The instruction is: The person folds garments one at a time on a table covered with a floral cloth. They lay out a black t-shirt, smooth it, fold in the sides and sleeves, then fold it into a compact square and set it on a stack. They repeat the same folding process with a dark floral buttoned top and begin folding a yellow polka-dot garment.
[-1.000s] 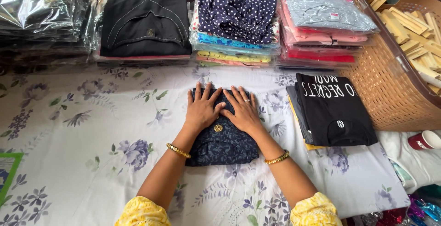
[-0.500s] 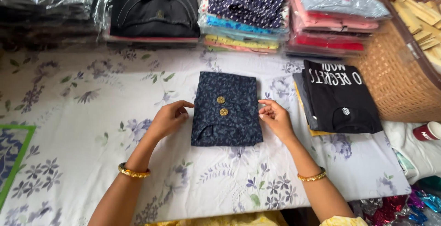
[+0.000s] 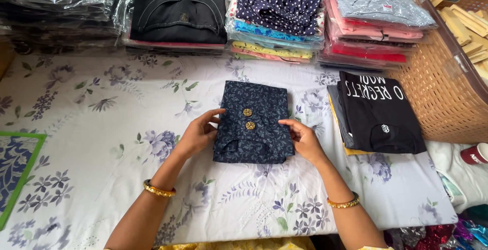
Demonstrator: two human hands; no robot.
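While flat, folded navy garment (image 3: 252,123) — between left hand (image 3: 198,134), right hand (image 3: 304,139), edges touched

The folded navy leaf-print garment with two gold buttons (image 3: 252,123) lies at the centre of the floral-print white cloth (image 3: 101,143). The left hand (image 3: 199,133) touches its left edge; the right hand (image 3: 304,139) touches its right edge. To the right lies the folded black printed T-shirt (image 3: 378,112), with the woven wicker basket (image 3: 439,97) beyond it. Behind stand the stacks of bagged folded clothes (image 3: 274,18).
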